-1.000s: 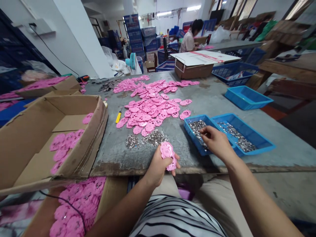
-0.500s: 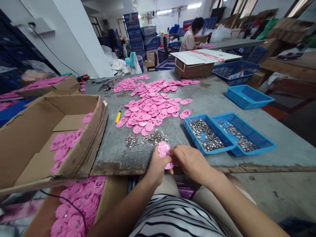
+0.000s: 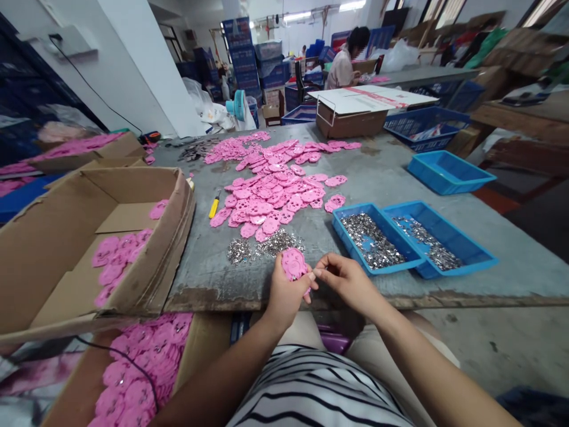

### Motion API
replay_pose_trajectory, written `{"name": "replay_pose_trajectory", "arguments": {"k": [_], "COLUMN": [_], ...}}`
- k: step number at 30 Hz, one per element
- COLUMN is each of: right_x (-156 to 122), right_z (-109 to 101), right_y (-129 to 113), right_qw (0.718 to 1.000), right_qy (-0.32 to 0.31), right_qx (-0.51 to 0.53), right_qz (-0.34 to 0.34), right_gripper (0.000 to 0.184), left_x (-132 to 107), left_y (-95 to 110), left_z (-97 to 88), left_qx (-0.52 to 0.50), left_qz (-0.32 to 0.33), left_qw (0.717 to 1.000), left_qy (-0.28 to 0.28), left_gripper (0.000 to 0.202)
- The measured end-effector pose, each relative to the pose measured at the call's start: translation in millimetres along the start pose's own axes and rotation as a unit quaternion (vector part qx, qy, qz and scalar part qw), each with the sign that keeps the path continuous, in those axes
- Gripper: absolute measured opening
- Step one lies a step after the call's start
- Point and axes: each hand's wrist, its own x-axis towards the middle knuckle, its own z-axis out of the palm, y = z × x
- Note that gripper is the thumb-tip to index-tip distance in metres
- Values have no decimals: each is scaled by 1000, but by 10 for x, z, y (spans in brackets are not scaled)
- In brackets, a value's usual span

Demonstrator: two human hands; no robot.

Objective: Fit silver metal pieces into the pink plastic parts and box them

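My left hand [image 3: 287, 292] is closed around a flat pink plastic piece [image 3: 293, 264] with a scalloped edge, held above the table's front edge. Just to its right, my right hand [image 3: 340, 277] pinches thumb and forefinger together close to the left fingertips; anything between them is too small to make out. Small shiny metal parts [image 3: 281, 242] lie in loose heaps beyond the hands. Behind those spreads a large pile of similar pink pieces [image 3: 271, 196]. Two blue trays [image 3: 420, 264] at the right hold more small metal parts [image 3: 371, 240].
An open cardboard box [image 3: 186, 207] with some pink pieces stands at the left, above another box full of them [image 3: 137, 367]. A yellow-handled tool [image 3: 214, 207] lies beside the pile. A third blue tray [image 3: 451, 172] sits farther right. Across the room a person [image 3: 342, 68] works at another table.
My right hand has drawn slightly away from the pink piece, its fingers now pinched beside it. The left hand has turned the piece a little and still grips it.
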Motion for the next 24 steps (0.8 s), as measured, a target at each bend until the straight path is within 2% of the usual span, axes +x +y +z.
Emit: {"name": "replay_pose_trajectory", "arguments": {"k": [5, 11, 14, 16, 19, 21, 24], "right_x": [2, 28, 29, 13, -29, -59, -91], "right_z": [-14, -62, -66, -49, 7, 57, 124], "right_y": [-58, -108, -66, -54, -79, -101, -105], "right_qw": [999, 998, 996, 997, 995, 991, 988], "right_qy": [-2, -35, -41, -14, 59, 88, 110], "right_qx": [31, 40, 45, 58, 82, 100, 107], "right_qz": [13, 46, 64, 50, -13, -35, -25], "right_gripper": [20, 28, 28, 29, 28, 27, 25], "left_x": [-13, -19, -17, -10, -2, -11, -44], "left_y": [22, 27, 41, 76, 144, 172, 163], "left_z": [3, -15, -41, -58, -61, -42, 3], "left_qx": [-2, 20, 3, -68, -190, -228, -247], "left_qz": [9, 16, 2, -23, -79, -95, -66], "left_qw": [1000, 1000, 999, 995, 973, 964, 964], "left_qy": [-3, -4, -32, -67, -100, -95, -69], "left_gripper": [41, 44, 51, 52, 39, 41, 50]}}
